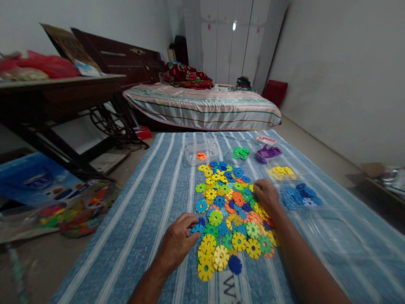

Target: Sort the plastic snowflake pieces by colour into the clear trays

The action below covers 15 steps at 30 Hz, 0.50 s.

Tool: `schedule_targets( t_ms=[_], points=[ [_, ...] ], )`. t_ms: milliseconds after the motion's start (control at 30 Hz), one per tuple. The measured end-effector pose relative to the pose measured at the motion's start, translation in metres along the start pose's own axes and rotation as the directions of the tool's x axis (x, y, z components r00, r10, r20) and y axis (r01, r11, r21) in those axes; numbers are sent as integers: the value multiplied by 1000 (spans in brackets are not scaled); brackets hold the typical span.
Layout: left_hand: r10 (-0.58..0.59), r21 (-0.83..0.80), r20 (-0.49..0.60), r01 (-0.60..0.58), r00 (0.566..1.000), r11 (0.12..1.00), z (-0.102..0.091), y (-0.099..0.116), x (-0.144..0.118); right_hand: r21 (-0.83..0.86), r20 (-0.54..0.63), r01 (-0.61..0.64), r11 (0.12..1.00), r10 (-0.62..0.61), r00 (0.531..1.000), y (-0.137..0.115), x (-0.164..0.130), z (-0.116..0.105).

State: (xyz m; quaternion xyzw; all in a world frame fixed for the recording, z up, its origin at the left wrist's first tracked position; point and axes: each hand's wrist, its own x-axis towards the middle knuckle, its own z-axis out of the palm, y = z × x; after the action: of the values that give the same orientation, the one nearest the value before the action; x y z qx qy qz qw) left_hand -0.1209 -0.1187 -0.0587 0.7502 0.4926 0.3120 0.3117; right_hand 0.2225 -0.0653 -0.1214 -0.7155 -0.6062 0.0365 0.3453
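A spread pile of notched plastic discs (238, 198) in yellow, blue, green and orange lies on the striped cloth. At the pile's left edge is my left hand (181, 236), its thumb and forefinger closed around the rim of a light blue disc (198, 229). My right hand (267, 194) rests at the upper right edge of the pile with fingers curled down. Its fingertips are partly hidden, so what they hold cannot be made out. Yellow discs (261, 211) lie just below that hand.
Clear plastic boxes stand beyond and right of the pile, holding orange discs (201, 156), green discs (241, 153), purple discs (268, 153), yellow discs (282, 171) and blue discs (300, 195). A transparent lid (337, 234) lies at right. Behind is a bed (205, 105).
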Motion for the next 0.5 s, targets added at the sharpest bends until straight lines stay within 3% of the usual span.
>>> schedule_targets(
  t_ms=[200, 500],
  points=[
    [-50, -47, 5, 50, 999, 998, 2, 0, 0, 4, -17, -6, 1000, 6, 1000, 2, -1, 3],
    [-261, -154, -35, 253, 965, 955, 7, -2, 4, 5, -13, -3, 1000, 3, 1000, 1, 1, 3]
  ],
)
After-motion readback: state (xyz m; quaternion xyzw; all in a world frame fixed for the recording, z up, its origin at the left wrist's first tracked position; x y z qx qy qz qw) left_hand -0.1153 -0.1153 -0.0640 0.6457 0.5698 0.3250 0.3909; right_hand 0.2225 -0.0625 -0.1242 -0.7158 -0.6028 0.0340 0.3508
